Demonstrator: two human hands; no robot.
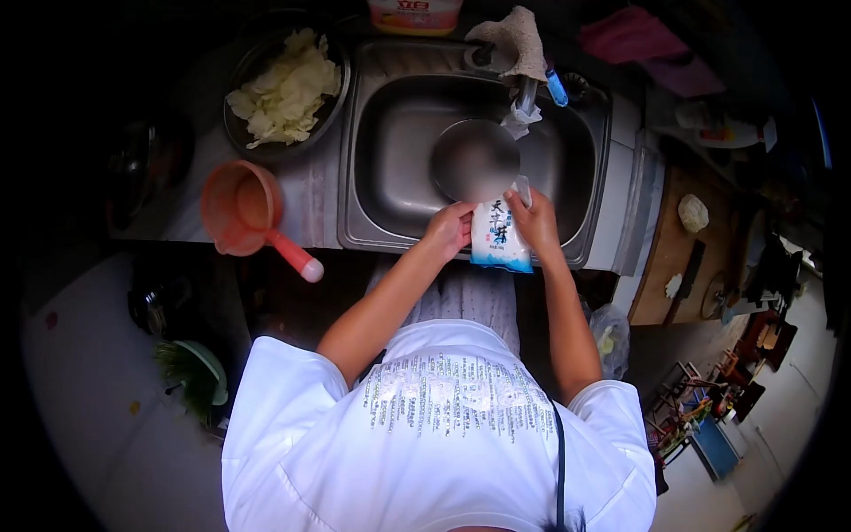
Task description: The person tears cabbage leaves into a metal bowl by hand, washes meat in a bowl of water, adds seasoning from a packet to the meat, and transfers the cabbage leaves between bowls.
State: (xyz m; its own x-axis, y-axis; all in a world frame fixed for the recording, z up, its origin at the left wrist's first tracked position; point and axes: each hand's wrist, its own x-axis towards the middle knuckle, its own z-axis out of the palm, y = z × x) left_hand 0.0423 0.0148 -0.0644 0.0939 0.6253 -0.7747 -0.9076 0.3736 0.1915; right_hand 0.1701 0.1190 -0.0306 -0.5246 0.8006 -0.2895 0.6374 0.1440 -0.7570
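Note:
A white-and-blue plastic packet with dark printed characters (502, 238) is held upright over the front edge of the sink. My left hand (449, 232) is closed on its left edge, fingers bent against the side. At its upper right corner my right hand (534, 223) grips the packet, and a crumpled flap of its top sticks up above the fingers. Just beyond both hands a round bowl-like shape (476, 158) sits in the steel sink (390, 191); its inside is blurred, so I cannot tell what it holds.
Left of the sink stand a metal basin (239, 133) of torn cabbage leaves (288, 89) and an orange dipper (241, 208). A cloth-wrapped faucet (525, 89) rises behind the sink. At right, a wooden board (660, 266) bears a knife (687, 282) and a pale lump (693, 213).

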